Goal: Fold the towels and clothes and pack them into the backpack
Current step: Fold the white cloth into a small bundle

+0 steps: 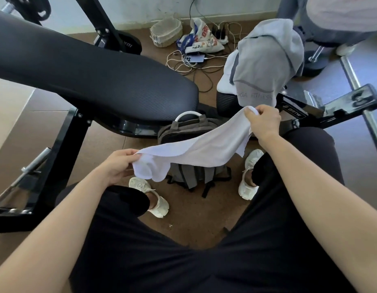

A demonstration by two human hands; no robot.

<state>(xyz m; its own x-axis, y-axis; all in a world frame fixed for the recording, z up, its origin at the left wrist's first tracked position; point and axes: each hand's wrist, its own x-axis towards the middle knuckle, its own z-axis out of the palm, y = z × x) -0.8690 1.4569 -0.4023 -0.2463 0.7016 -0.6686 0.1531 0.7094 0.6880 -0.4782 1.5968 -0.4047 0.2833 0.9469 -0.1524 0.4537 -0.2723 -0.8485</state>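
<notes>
2 hands (117,166) (262,121), 2 shoes (150,194) (250,176), 1 backpack (183,129), 1 wht towel (204,149) held, 1 gry towel (265,60).

**Everything around the backpack**

The backpack (183,129) stands on the floor (196,225) between two shoes, one to its left (149,195) and one to its right (250,174). Above it hangs the towel (204,149), held between the left hand (117,166) and the right hand (263,121). Behind it and to the right is the desk (225,102), with clothes (265,60) on it. Farther behind lie cables (183,64), a basket (166,32) and a bag (201,37).
</notes>
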